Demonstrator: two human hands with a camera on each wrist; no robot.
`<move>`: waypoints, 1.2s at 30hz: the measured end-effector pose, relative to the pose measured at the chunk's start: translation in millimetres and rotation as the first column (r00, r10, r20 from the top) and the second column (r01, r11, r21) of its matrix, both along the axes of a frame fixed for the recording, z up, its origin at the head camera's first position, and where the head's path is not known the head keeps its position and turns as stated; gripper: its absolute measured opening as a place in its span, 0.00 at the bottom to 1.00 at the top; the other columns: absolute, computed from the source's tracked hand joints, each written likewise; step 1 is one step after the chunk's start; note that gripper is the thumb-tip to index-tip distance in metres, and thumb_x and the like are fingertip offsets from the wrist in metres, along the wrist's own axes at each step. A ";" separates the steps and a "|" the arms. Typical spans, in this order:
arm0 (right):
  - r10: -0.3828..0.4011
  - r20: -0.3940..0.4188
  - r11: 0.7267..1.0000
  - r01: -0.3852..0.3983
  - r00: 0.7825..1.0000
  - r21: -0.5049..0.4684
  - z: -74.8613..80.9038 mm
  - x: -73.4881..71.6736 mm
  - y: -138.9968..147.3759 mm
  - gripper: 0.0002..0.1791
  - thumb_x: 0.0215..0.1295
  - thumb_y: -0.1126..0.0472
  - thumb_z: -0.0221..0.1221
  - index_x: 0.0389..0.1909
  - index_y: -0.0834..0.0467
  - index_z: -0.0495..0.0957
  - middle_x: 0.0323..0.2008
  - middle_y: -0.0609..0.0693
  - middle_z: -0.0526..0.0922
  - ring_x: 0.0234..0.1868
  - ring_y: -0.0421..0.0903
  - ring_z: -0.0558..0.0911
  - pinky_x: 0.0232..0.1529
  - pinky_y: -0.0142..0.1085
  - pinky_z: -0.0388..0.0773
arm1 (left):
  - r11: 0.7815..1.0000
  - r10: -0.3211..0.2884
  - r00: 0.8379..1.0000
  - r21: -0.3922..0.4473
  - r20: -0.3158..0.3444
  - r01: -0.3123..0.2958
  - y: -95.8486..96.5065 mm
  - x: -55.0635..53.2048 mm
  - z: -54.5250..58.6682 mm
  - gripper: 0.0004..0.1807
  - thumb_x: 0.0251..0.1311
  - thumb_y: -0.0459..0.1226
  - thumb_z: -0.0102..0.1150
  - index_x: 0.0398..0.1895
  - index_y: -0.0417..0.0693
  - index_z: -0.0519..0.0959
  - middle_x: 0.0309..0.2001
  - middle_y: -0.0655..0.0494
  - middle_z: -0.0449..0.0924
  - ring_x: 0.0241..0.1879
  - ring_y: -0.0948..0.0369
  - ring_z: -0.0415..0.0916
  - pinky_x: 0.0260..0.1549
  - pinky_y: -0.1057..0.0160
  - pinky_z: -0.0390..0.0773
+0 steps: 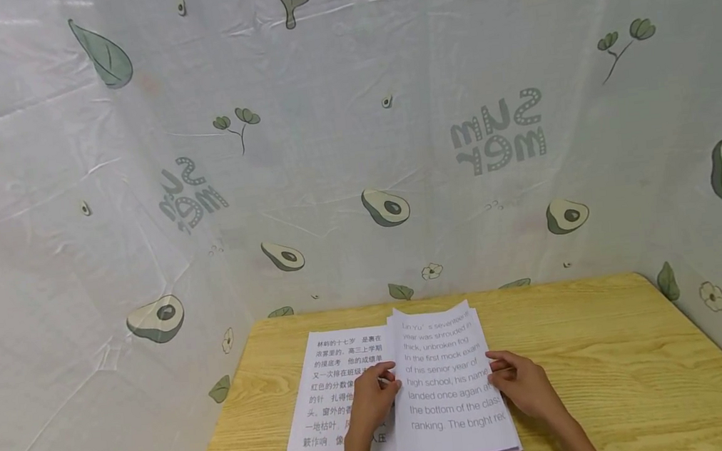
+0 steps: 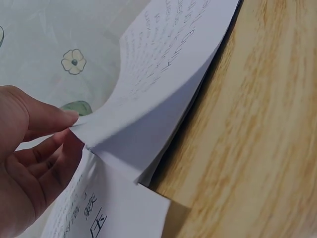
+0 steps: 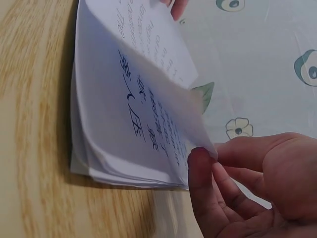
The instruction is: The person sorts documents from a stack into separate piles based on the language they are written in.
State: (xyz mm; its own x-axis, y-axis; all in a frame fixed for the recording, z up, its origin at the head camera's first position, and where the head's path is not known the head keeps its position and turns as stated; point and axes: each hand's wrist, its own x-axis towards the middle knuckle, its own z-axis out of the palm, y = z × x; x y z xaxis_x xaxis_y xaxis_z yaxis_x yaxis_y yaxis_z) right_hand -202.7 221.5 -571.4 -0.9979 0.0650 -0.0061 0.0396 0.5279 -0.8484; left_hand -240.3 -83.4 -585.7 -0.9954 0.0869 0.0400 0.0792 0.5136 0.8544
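Observation:
A white sheet printed with large English text [image 1: 442,383] lies over a stack of paper [image 3: 94,166]. My left hand [image 1: 371,403] pinches its left edge between thumb and fingers, and that edge curves upward in the left wrist view. At the right edge my right hand [image 1: 528,388] holds the sheet between thumb and fingertips. The right wrist view shows this edge raised, with large Chinese characters on the page beneath. Left of the stack lies a sheet with Chinese text [image 1: 325,400], partly covered by my left hand and forearm.
The papers lie on a wood-grain table [image 1: 619,375]. Behind and beside it hangs a pale curtain [image 1: 330,164] with avocado and leaf prints. Two small dark objects, too cropped to identify, show at the bottom edge of the head view.

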 end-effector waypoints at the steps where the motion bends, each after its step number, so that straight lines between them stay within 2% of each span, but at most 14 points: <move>1: 0.000 -0.005 1.000 0.000 1.000 -0.004 0.4 0.1 0.1 0.25 0.69 0.68 0.68 0.66 0.68 0.79 0.50 0.58 0.88 0.47 0.48 0.89 0.43 0.28 0.83 | 1.000 -0.001 1.000 0.009 0.000 0.001 0.1 -0.1 -0.2 0.21 0.65 0.32 0.70 0.62 0.43 0.85 0.39 0.59 0.82 0.33 0.67 0.77 0.27 0.70 0.81; 9: -0.003 -0.016 0.998 0.002 1.000 -0.055 -1.8 -1.4 3.0 0.26 0.69 0.70 0.67 0.67 0.69 0.78 0.52 0.61 0.87 0.46 0.46 0.89 0.42 0.28 0.84 | 0.999 0.004 1.000 0.033 -0.025 -0.003 -2.6 -0.3 -1.2 0.22 0.63 0.29 0.69 0.62 0.41 0.85 0.39 0.57 0.83 0.32 0.67 0.77 0.27 0.70 0.80; 13: 0.017 -0.026 0.996 -0.020 1.000 -0.086 -2.7 -1.3 7.2 0.27 0.70 0.70 0.66 0.68 0.70 0.77 0.53 0.63 0.86 0.47 0.48 0.90 0.44 0.28 0.85 | 0.999 0.023 1.000 0.039 -0.016 -0.022 -4.8 -1.4 -1.4 0.22 0.63 0.29 0.69 0.62 0.43 0.85 0.40 0.58 0.84 0.34 0.66 0.78 0.29 0.70 0.80; 16: 0.036 -0.027 0.993 -0.038 0.999 -0.111 -2.2 -1.2 11.2 0.27 0.70 0.70 0.66 0.69 0.71 0.76 0.54 0.64 0.86 0.49 0.49 0.90 0.45 0.28 0.85 | 0.996 0.027 1.000 0.087 0.012 -0.028 -5.9 -2.2 -0.9 0.22 0.64 0.29 0.69 0.62 0.44 0.85 0.41 0.56 0.84 0.35 0.64 0.80 0.30 0.69 0.82; 21: 0.046 -0.030 0.987 -0.050 0.998 -0.151 -3.0 -2.6 16.8 0.28 0.71 0.69 0.66 0.70 0.72 0.74 0.55 0.65 0.85 0.49 0.46 0.88 0.46 0.27 0.85 | 0.979 0.019 0.998 0.203 0.060 -0.031 -6.8 -2.6 -1.1 0.22 0.65 0.29 0.67 0.63 0.44 0.84 0.42 0.54 0.83 0.34 0.62 0.81 0.29 0.66 0.85; 27: 0.030 -0.017 0.981 -0.033 0.999 -0.191 -6.0 -2.9 19.4 0.29 0.72 0.68 0.66 0.71 0.72 0.73 0.56 0.65 0.85 0.51 0.44 0.87 0.48 0.26 0.84 | 0.958 0.024 0.996 0.281 0.084 -0.046 -7.7 -2.9 -3.8 0.22 0.64 0.30 0.68 0.63 0.45 0.85 0.43 0.51 0.83 0.33 0.61 0.80 0.29 0.65 0.86; 31: 0.026 0.008 0.977 -0.023 1.000 -0.214 -7.9 -1.3 22.1 0.30 0.73 0.67 0.65 0.72 0.71 0.72 0.57 0.66 0.84 0.53 0.46 0.87 0.48 0.27 0.84 | 0.942 0.024 0.996 0.332 0.088 -0.052 -5.5 -1.5 -4.6 0.24 0.62 0.28 0.68 0.63 0.43 0.84 0.43 0.49 0.83 0.32 0.62 0.80 0.29 0.65 0.86; 36: 0.021 0.020 0.978 -0.016 1.000 -0.209 -8.4 -0.8 26.8 0.30 0.74 0.67 0.65 0.73 0.71 0.71 0.59 0.66 0.83 0.55 0.46 0.88 0.49 0.26 0.84 | 0.931 0.022 0.997 0.361 0.067 -0.045 0.6 -0.6 -3.9 0.24 0.61 0.27 0.68 0.62 0.40 0.84 0.42 0.49 0.83 0.31 0.63 0.81 0.29 0.65 0.87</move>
